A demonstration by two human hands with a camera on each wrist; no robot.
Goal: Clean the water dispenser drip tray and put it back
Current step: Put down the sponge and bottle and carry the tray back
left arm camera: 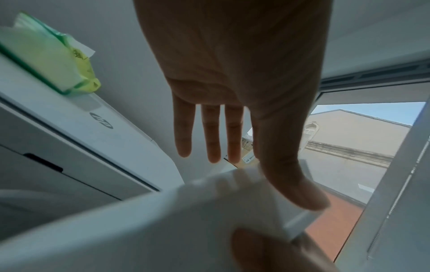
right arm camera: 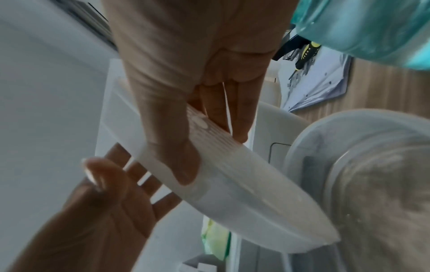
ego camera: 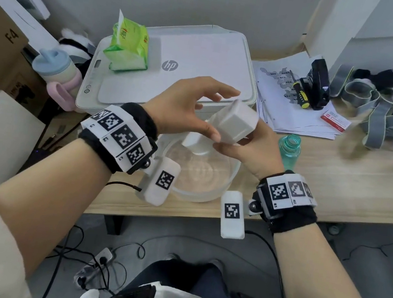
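Observation:
The white drip tray (ego camera: 237, 121) is tilted in the air over a clear bowl (ego camera: 233, 176) of water on the wooden desk. My left hand (ego camera: 216, 115) pinches the tray's upper end between thumb and index finger; its other fingers stretch out straight. From the right, my right hand (ego camera: 239, 142) grips the tray. In the right wrist view that hand (right arm camera: 211, 158) has its thumb across the tray's (right arm camera: 232, 184) side and its fingers on the slotted face, beside the bowl (right arm camera: 349, 128). The left wrist view shows my left hand (left arm camera: 284, 220) at the tray's (left arm camera: 163, 220) corner.
A white printer (ego camera: 203, 56) with a green tissue pack (ego camera: 128, 45) on it stands right behind the bowl. A teal bottle (ego camera: 289, 146) stands just right of my right hand. Papers, a screwdriver (ego camera: 301, 95) and grey straps (ego camera: 384, 119) lie far right; a child's cup (ego camera: 55, 68) stands left.

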